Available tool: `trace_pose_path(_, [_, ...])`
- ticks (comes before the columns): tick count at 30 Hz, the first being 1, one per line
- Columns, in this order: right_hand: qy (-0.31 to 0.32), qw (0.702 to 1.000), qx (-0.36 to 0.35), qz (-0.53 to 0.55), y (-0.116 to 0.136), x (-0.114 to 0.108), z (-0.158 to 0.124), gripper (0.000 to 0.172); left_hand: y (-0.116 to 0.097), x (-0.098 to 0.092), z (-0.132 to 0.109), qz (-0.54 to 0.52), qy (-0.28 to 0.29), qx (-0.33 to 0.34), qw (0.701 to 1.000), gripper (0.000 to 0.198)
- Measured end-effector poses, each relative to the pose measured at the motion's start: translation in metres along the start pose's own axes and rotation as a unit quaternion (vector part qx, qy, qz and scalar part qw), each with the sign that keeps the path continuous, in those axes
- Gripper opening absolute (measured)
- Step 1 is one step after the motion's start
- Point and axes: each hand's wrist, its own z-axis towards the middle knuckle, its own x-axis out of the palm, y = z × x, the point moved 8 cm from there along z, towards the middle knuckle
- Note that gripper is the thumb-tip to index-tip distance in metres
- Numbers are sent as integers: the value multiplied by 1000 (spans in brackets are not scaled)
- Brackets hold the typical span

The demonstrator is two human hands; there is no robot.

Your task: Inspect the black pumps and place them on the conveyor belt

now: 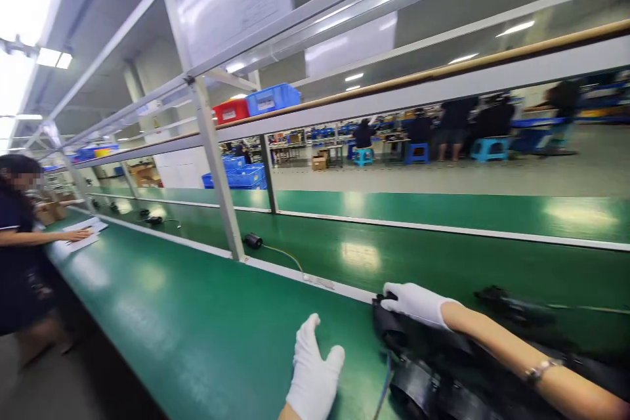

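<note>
Black part [388, 329]: one, dark and rounded, on the green bench [197, 321], to the right of the metal post [216, 170] and nearer the wearer than it. Right hand [418, 302]: white glove, fingers bent round the part's upper end; firmness of hold cannot be told. Likely fault: smooth cloth slipping on a curved surface, should the hold be only at that end. Left hand [315, 371]: white glove, thumb and fingers spread apart, nothing in it, right of the post on the near side; a slipping part would have no second support from it. Cable [384, 384]: one, thin, hanging nearer than the part, right of the post; could snag or be pulled if trapped under a neighbour. Other black parts [418, 384]: several, crowded together, farther right of the post, blurred; a lift could drag or knock these, since they lie so close. Bracelet [541, 371]: one, on the right wrist, above the crowd; might catch on an edge if the arm drops. Small black piece [253, 241]: one, just right of the post's foot, its yellowish wire [285, 252] running rightward; a sweeping sleeve or cable could tug it.
</note>
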Motion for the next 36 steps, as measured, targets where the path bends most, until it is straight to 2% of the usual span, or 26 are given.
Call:
trace_pose_path(2, [3,1000,-19,-8,22,7,4,12,-3,-6,1,-40,0,-13,999,62])
trace_pose_path(4, [-14,999,-32,-16,43,0,5,14,-9,-12,9,-79,3,-18,997,55])
trace_pose_path(6, [-42,998,-48,-20,68,-16,1,18,-20,-15,20,-131,17,-21,991,52])
trace_pose_path(9, [-82,994,-76,-18,115,-47,-18,23,-45,-6,33,-224,65,-24,972,63])
trace_pose_path(12, [-107,990,-96,3,159,-75,-46,24,-74,14,27,-332,158,-36,929,83])
trace_pose_path(15, [-120,987,-93,48,181,-99,-77,25,-92,28,4,-426,230,-73,872,90])
trace_pose_path(17, [-143,977,-91,131,182,-112,-101,31,-95,31,-14,-468,259,-106,838,90])
trace_pose_path(19, [-177,957,-84,214,173,-122,-126,36,-95,34,-31,-522,293,-140,788,86])
trace_pose_path(22, [-201,942,-60,262,156,-119,-156,35,-102,37,-48,-607,345,-139,702,79])
trace_pose_path(23, [-195,942,-52,269,151,-114,-162,34,-105,37,-51,-622,359,-123,685,78])
trace_pose_path(25, [-175,942,-43,282,145,-101,-170,32,-110,38,-53,-623,374,-87,681,81])
trace_pose_path(29, [-147,940,-37,307,139,-81,-176,32,-110,43,-53,-602,385,-50,698,85])
trace_pose_path(36, [-120,931,-40,343,138,-74,-179,40,-111,47,-55,-571,405,12,714,87])
